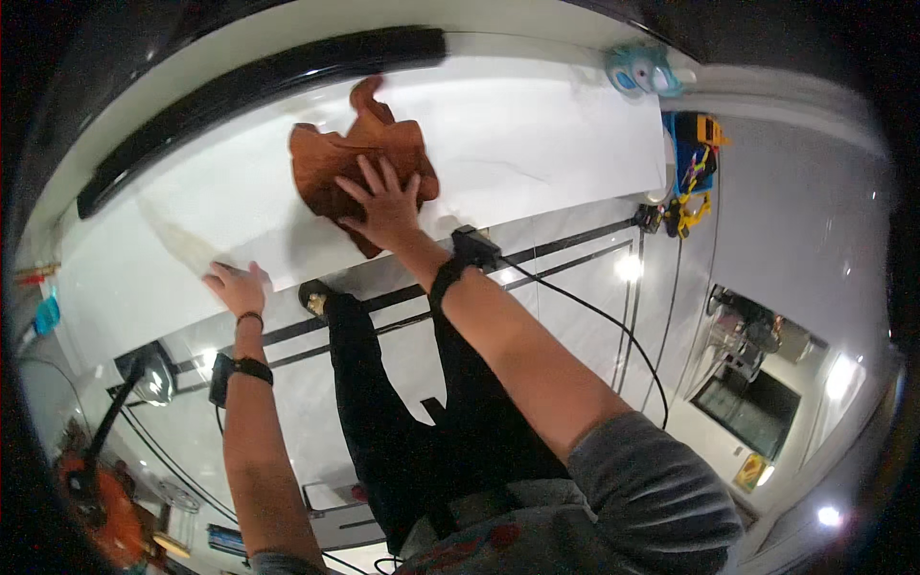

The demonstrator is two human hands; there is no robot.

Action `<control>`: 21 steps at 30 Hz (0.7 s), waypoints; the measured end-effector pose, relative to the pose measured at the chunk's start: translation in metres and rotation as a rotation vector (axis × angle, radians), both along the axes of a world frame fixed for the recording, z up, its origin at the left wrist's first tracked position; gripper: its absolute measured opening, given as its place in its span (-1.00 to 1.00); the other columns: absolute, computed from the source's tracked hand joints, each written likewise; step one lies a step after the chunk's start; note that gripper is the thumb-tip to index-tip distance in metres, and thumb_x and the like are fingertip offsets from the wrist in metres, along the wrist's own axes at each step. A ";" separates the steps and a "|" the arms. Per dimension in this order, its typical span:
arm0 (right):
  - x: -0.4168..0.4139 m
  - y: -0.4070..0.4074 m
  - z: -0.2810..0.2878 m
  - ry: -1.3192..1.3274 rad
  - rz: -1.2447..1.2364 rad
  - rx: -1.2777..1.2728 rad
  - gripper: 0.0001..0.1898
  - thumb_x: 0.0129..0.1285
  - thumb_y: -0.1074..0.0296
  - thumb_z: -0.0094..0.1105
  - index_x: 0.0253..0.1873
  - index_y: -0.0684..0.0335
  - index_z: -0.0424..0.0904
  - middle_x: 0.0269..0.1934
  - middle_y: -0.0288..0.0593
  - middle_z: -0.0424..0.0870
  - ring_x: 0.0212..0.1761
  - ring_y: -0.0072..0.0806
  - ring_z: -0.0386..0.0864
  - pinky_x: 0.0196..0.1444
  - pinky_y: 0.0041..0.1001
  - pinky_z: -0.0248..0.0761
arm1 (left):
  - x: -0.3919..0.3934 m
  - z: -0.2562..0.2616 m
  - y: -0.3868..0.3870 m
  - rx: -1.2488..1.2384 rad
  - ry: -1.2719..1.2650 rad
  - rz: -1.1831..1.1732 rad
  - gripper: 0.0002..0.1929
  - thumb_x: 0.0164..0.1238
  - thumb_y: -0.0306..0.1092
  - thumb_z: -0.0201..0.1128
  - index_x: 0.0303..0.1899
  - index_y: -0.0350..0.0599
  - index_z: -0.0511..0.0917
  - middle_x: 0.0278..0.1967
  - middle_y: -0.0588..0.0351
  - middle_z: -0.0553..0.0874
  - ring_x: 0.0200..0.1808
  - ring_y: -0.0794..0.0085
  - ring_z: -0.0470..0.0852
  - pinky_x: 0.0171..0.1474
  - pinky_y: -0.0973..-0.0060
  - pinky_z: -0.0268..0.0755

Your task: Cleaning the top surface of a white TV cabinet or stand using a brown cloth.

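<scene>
A crumpled brown cloth [316,154] lies on the white, glossy top of a long low cabinet [503,144]. My right hand [384,205] rests palm down on the cloth, its fingers spread and not closed around it. One corner of the cloth sticks up towards the back, and another points at the front edge. To the left, my left hand [237,287] is at the cabinet's front edge, thumb and fingers apart, with nothing seen in it. Its fingertips are over the white top; whether they touch it is hard to tell.
A long black bar [266,100], perhaps a soundbar, runs along the back. A blue-green toy-like object [640,70] stands at the far right, near a blue bin [693,154] with yellow toys. A black cable [611,323] trails from my right wrist strap. A black-and-orange object [100,496] stands lower left.
</scene>
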State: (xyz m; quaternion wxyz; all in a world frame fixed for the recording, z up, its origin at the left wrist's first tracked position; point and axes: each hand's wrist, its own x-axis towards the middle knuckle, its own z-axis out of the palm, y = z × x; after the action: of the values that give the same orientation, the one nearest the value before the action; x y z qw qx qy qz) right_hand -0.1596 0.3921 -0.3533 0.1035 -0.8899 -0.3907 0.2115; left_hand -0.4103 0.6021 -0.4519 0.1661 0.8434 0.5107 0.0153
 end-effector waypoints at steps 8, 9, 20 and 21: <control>0.149 -0.227 -0.002 -0.072 -0.225 -0.215 -0.31 0.19 -0.34 0.01 0.41 -0.48 0.07 0.51 -0.31 -0.19 0.51 -0.05 -0.17 0.28 0.44 -0.25 | 0.197 0.037 -0.216 -0.368 0.005 -0.078 0.25 -0.04 0.20 0.42 0.37 -0.52 -0.23 0.39 -0.52 -0.22 0.45 -0.27 -0.30 0.46 0.03 -0.33; 0.165 -0.244 -0.002 -0.065 -0.270 -0.227 -0.34 0.21 -0.33 -0.02 0.40 -0.48 0.08 0.51 -0.31 -0.18 0.50 -0.04 -0.15 0.30 0.42 -0.27 | 0.215 0.040 -0.227 -0.356 0.014 -0.094 0.30 -0.08 0.23 0.44 0.38 -0.49 -0.29 0.39 -0.51 -0.25 0.44 -0.29 -0.33 0.45 0.00 -0.33; 0.345 -0.431 -0.027 -0.148 -0.619 -0.274 -0.33 0.21 -0.40 -0.12 0.41 -0.55 -0.03 0.51 -0.32 -0.21 0.50 0.03 -0.19 0.27 0.46 -0.22 | 0.375 0.064 -0.309 -0.346 0.513 0.405 0.62 -0.47 0.36 0.54 0.33 -0.32 -0.63 0.36 -0.53 -0.43 0.44 -0.33 -0.41 0.39 -0.19 -0.27; 0.360 -0.445 -0.028 -0.168 -0.650 -0.278 -0.33 0.22 -0.41 -0.13 0.41 -0.56 -0.04 0.51 -0.31 -0.21 0.50 0.03 -0.18 0.27 0.46 -0.22 | 0.370 0.064 -0.309 -0.353 0.517 0.409 0.63 -0.47 0.34 0.55 0.32 -0.31 -0.67 0.36 -0.53 -0.45 0.43 -0.34 -0.41 0.38 -0.21 -0.28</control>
State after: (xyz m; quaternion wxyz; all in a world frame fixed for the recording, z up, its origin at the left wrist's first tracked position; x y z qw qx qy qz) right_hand 0.2009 -0.0530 -0.3810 0.0109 -0.9874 -0.0622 0.1448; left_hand -0.0400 0.2935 -0.3883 0.1680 0.6581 0.6886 -0.2538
